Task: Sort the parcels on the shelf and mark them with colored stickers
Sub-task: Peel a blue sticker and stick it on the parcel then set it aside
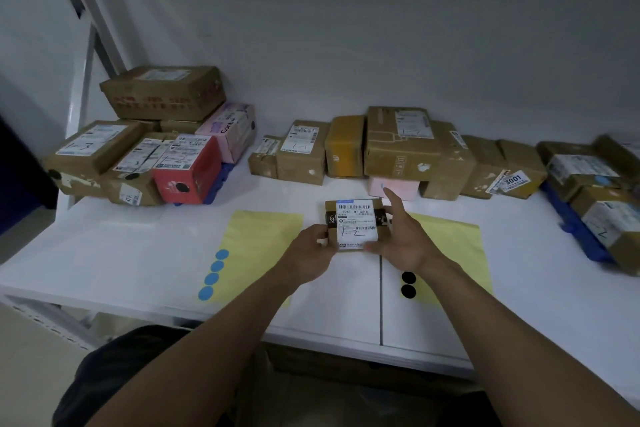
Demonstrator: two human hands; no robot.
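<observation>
A small brown parcel (356, 224) with a white shipping label marked "1-2" is held above the white shelf (138, 253), at the middle. My left hand (310, 251) grips its left near corner. My right hand (403, 239) holds its right side, thumb at the near edge and index finger raised. A yellow sheet (256, 246) to the left carries several blue round stickers (213, 274). A second yellow sheet (457, 253) to the right carries two black round stickers (408, 284).
A stack of boxes (152, 146), some with black dots, stands at the back left, with a red box (188, 173) in front. A row of brown parcels (381, 149) lines the back wall. More parcels on a blue tray (585, 229) sit at the right.
</observation>
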